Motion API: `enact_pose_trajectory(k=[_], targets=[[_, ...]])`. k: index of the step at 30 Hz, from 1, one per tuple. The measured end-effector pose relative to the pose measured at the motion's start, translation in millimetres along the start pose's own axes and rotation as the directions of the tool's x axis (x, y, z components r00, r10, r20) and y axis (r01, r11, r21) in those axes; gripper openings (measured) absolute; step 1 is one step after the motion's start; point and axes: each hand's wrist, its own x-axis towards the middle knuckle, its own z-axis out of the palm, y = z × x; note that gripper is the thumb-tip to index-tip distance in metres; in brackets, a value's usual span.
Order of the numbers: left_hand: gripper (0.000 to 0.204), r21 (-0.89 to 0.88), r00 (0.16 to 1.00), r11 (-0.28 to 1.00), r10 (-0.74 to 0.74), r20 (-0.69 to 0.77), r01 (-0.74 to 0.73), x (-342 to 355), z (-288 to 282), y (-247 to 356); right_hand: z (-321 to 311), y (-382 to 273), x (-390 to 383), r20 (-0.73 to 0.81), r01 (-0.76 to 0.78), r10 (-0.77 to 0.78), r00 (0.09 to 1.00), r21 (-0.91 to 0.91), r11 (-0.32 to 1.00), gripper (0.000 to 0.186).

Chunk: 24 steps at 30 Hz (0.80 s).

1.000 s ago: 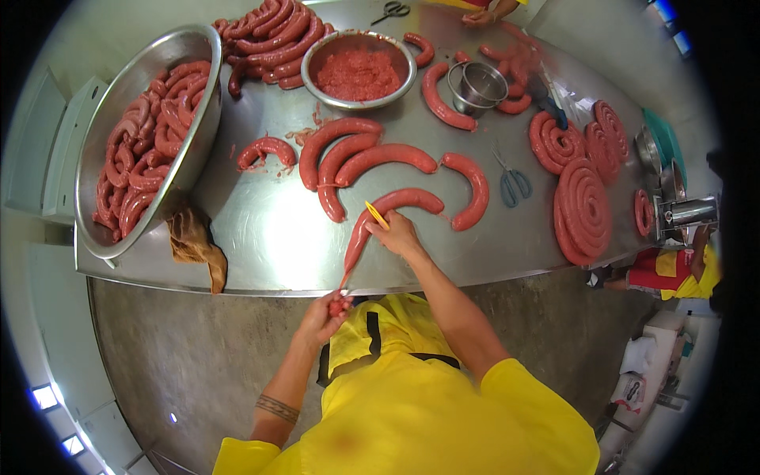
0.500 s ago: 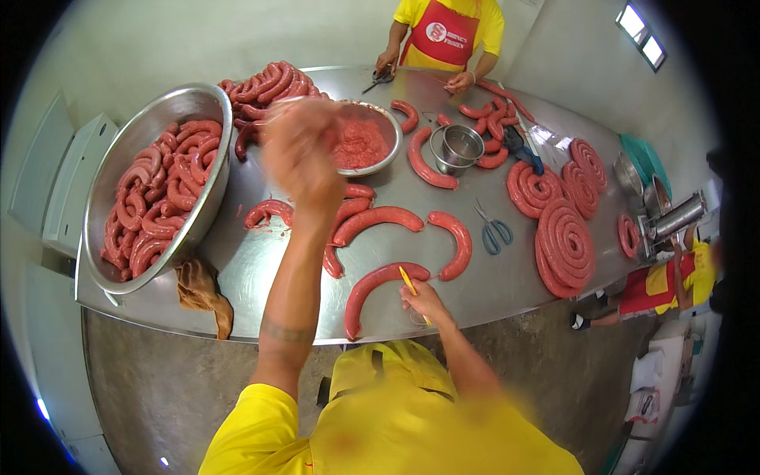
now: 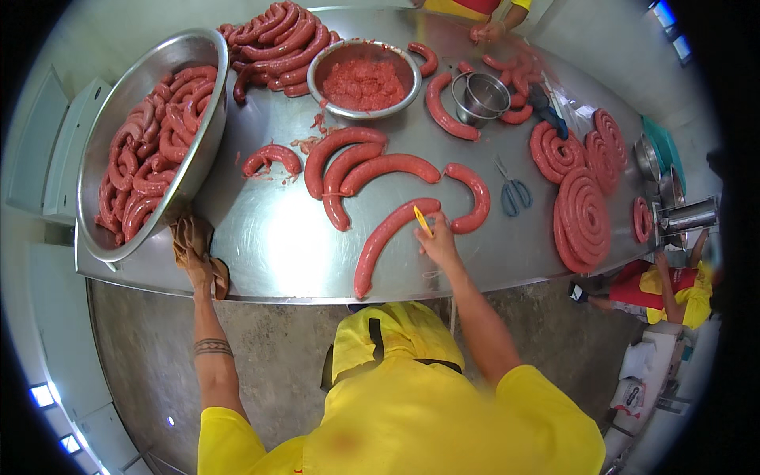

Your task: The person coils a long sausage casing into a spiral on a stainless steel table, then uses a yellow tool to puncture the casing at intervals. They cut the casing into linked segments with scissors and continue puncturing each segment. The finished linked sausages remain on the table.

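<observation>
My left hand is at the table's front left edge, its fingers closed on a brown cloth beside the large basin of sausages. Between the fingers of my right hand is a slim yellow tool; its exact kind does not show. That hand is just right of a long curved sausage lying near the front edge. A shorter curved sausage lies right of it. Farther back, three sausages lie together, the nearest one curving toward the right.
A metal bowl of ground meat stands at the back, beside a sausage pile. Blue-handled scissors lie to the right, before coiled sausages. Nested metal pots stand farther back. Co-workers are across the table and at far right.
My left hand has come from near the meat bowl down to the brown cloth at the left. My right hand keeps the yellow tool. The view has tilted downward.
</observation>
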Motion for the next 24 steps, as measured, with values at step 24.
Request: enact_pose_trajectory(k=[24], targets=[[0.017,-0.269,0.255,0.054,0.186,0.949,0.962,-138.7,44.5,360.9,-36.1,13.3,-94.9,0.284,-0.418,0.316,0.905,0.454,0.787,0.023]])
